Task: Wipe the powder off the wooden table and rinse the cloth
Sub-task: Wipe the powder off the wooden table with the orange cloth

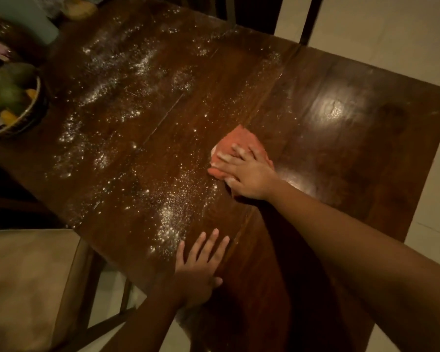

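Note:
White powder point(117, 80) is scattered in streaks over the left and middle of the dark wooden table point(341, 153). My right hand point(247, 174) presses flat with spread fingers on an orange-pink cloth point(241, 142) near the table's middle, and powder clings to the fingertips. The wood to the right of the cloth looks shiny with little powder. My left hand point(201, 262) lies flat, fingers straight, on the table's near edge beside a thick powder patch point(170, 224).
A bowl of fruit point(13, 97) stands at the table's left edge. A cushioned chair point(33, 283) sits at the near left. Dark chair frames point(308, 19) stand behind the far edge. Pale tiled floor point(391, 26) surrounds the table.

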Demonstrator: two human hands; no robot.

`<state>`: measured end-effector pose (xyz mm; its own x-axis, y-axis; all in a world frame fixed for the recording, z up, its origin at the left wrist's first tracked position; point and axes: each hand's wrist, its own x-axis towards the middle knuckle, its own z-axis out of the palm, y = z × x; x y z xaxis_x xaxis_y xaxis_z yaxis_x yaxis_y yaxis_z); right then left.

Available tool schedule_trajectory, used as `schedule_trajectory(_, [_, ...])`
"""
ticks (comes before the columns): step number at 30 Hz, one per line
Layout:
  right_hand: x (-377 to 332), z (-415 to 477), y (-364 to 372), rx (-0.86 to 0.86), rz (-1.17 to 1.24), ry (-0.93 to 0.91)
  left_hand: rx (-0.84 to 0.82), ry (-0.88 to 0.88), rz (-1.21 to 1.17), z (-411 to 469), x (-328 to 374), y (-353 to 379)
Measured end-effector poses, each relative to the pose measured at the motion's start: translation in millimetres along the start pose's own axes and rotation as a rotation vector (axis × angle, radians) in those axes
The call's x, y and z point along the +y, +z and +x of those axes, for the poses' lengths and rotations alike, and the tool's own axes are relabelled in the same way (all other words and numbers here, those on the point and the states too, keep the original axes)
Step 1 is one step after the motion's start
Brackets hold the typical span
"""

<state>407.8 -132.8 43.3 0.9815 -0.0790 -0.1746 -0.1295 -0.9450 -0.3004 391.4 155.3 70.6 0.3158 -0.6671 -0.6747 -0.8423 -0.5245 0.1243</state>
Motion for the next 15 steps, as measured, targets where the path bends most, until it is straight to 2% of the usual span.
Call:
schedule_trajectory(2, [13,-7,0,0.018,-0.032,-0.071,-0.059,0.005,-0.005,0,-1,-2])
schedule_trajectory(3, [20,-7,0,0.049,-0.025,-0.022,-0.087,0.014,-0.027,0,-1,-4])
schedule_trajectory(7, [10,18,-2,0.168,0.08,0.41,-0.142,0.063,-0.098,1,-5,-9])
schedule_trajectory(9, [-13,37,-3,0.154,0.113,0.481,-0.144,0.071,-0.104,1,-6,-7])
schedule_trajectory(11, [-33,46,-2,0.081,0.056,0.324,-0.149,0.077,-0.108,1,-7,-8])
schedule_trajectory(15, [-34,17,4,-0.055,-0.013,-0.235,-0.158,0.079,-0.094,1,-6,-12])
